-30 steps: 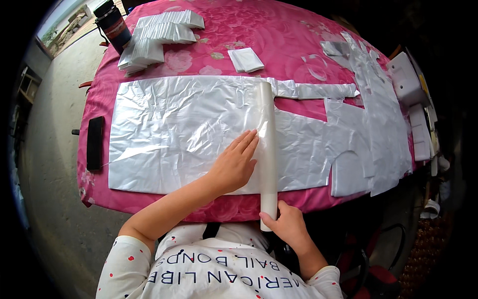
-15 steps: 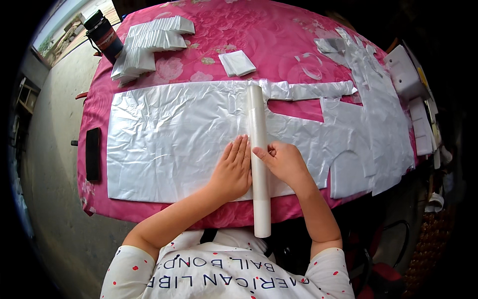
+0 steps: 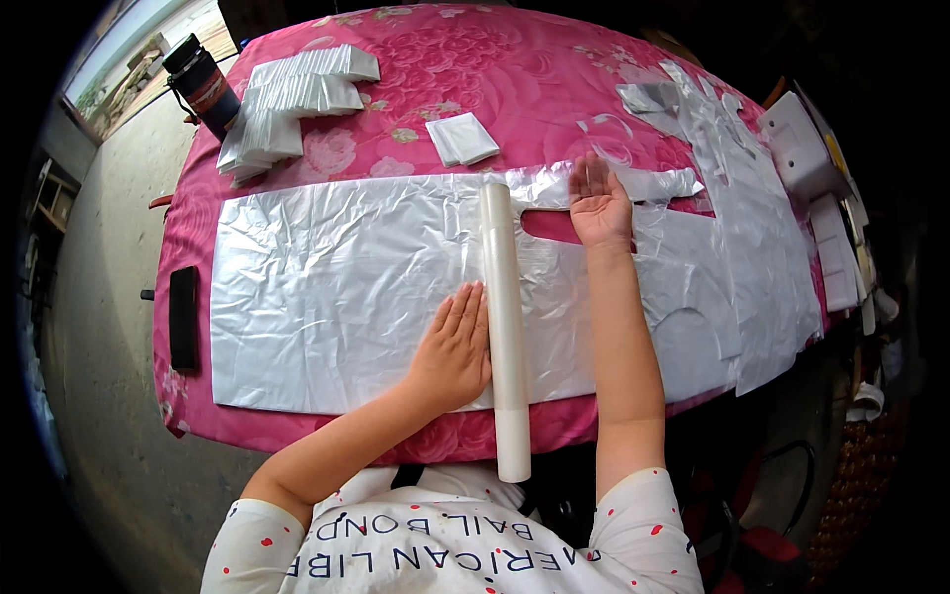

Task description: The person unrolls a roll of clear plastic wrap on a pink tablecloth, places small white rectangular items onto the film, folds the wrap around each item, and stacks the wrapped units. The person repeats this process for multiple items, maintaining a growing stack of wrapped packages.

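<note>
A large white plastic bag [image 3: 317, 297] lies spread across the table, its handle cutouts toward the right. Over it rests a long whitish, translucent roll [image 3: 505, 337], pointing away from me, its near end jutting past the table's front edge. My left hand [image 3: 451, 346] is flat on the bag with fingers stretched together, alongside the roll's left side. To the right of the roll, my right hand [image 3: 601, 206] is turned palm up with fingers extended and nothing in it, above the bag's far handle strip.
Folded white packets [image 3: 297, 94] stand in rows at the far left beside a dark flask [image 3: 203, 87]. A small folded packet [image 3: 462, 139] sits beyond the bag. More plastic sheets [image 3: 762, 267] cover the right side, near white boxes [image 3: 807, 144]. A black case [image 3: 184, 319] lies at left.
My right hand has left the roll, moving away from me to the far handle strip and turning palm up. The left hand stays by the roll.
</note>
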`<state>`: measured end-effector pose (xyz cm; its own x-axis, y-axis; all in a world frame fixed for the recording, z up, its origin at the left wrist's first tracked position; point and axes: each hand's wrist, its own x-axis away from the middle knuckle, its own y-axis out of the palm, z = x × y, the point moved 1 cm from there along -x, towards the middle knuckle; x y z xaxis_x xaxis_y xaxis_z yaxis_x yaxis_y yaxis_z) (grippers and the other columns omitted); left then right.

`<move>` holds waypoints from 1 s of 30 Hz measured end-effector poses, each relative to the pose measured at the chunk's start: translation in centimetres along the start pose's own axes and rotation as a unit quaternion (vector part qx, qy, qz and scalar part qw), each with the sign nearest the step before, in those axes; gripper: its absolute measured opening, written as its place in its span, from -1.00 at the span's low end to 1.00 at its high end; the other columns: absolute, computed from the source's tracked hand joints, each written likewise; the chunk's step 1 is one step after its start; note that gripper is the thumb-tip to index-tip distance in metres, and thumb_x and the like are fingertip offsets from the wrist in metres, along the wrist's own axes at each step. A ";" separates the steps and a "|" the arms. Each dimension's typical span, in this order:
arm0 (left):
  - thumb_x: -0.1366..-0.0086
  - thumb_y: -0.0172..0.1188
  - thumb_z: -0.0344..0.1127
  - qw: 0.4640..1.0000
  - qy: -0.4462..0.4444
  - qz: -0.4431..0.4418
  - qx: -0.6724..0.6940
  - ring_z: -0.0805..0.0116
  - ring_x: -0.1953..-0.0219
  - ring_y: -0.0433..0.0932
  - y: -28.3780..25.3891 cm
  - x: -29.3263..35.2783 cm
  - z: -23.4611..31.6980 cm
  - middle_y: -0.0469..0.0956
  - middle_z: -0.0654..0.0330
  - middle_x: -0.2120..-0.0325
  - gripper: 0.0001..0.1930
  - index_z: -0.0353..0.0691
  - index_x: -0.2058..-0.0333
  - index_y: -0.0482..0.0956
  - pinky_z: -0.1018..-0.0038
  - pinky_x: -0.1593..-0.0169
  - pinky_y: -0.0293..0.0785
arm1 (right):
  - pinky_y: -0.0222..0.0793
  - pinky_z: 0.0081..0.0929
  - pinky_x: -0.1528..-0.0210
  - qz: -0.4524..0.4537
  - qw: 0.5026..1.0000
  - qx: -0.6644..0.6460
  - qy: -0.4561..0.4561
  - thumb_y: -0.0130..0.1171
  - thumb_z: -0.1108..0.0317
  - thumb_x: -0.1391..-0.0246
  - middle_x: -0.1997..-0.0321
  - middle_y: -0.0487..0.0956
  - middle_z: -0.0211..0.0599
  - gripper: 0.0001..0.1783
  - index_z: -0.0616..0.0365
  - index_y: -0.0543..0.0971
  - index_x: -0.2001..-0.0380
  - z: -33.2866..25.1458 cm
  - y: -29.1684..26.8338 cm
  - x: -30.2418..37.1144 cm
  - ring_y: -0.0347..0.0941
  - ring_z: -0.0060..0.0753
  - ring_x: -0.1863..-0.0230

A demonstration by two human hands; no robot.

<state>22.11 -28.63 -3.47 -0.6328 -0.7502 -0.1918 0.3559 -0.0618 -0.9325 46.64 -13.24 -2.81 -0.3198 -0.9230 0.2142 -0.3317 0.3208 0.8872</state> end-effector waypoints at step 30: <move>-0.25 -0.20 -0.18 0.991 0.035 0.120 0.049 -0.07 -0.28 0.00 1.4 0.3 0.1 0.05 -0.24 -0.19 -0.39 -0.60 -0.13 0.07 0.15 -0.30 -0.15 | 0.20 -0.58 0.44 -0.398 0.749 0.529 -0.040 -0.11 0.41 -0.16 0.68 0.18 -0.51 -0.54 0.23 0.27 -0.15 19.4 17.8 18.3 0.07 -0.62 0.57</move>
<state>22.47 -28.97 -4.83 -0.5669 -0.7036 -0.4284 0.5642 0.0472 -0.8243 17.69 -20.31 8.99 0.3140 -0.9096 -0.2722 -0.9493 -0.2955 -0.1076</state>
